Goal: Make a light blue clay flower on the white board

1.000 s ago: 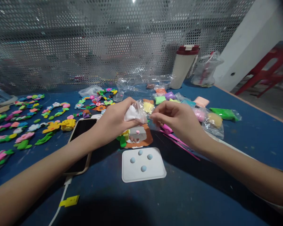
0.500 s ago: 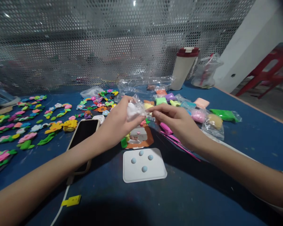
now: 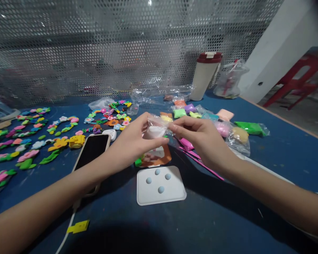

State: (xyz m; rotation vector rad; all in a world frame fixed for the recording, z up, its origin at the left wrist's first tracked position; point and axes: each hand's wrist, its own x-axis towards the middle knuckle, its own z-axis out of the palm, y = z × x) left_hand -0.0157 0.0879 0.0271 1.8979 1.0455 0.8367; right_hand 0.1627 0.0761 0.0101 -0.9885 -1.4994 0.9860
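Observation:
Between my hands is a clear plastic bag with a soft white lump in it, probably modelling clay. My left hand grips the bag from the left, thumb in front. The fingertips of my right hand pinch the bag's right edge. Below them on the table lies a white tray bearing several small pale blue balls. Partly hidden behind my left hand is a mirror with an orange-brown frame, a green piece at its left corner.
Left of my arm, a phone lies on its cable beside several colourful clay flower wreaths. Bagged clay in several colours, pink sticks and a tumbler are at right. A perforated metal panel stands behind.
Both hands have shifted slightly; my right fingers now pinch the bag's edge closer in, and the bag's mouth looks spread wider around the white lump. The whole view has moved a little.

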